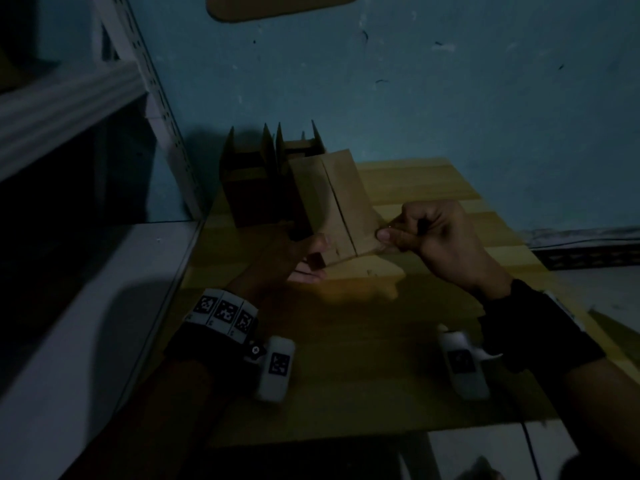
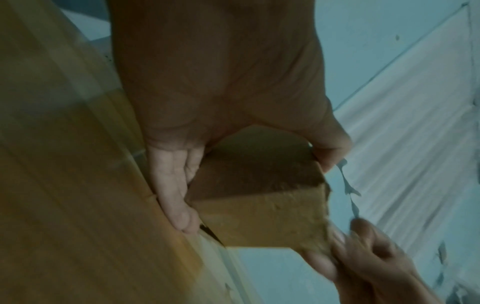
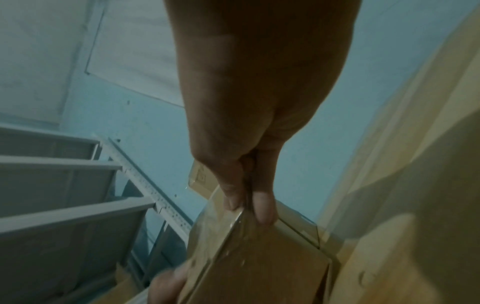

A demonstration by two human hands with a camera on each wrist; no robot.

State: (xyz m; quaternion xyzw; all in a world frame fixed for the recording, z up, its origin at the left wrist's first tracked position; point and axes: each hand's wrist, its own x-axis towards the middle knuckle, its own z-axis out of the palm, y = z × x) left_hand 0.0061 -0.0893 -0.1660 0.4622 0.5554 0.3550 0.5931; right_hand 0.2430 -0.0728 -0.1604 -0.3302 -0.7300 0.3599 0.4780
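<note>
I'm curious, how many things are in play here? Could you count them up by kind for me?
Held cardboard box: 1
Open cardboard boxes behind it: 2
Clear tape strip, pinched: 1
Hands, left hand and right hand: 2
Total: 6

Plain brown cardboard box at frame centre, yellow wood-striped bench, teal-blue wall above, pale grey shelf rack upper left, black-and-white checker-patterned wristband lower left

Head view down over table, wrist views close, sharing cardboard box
</note>
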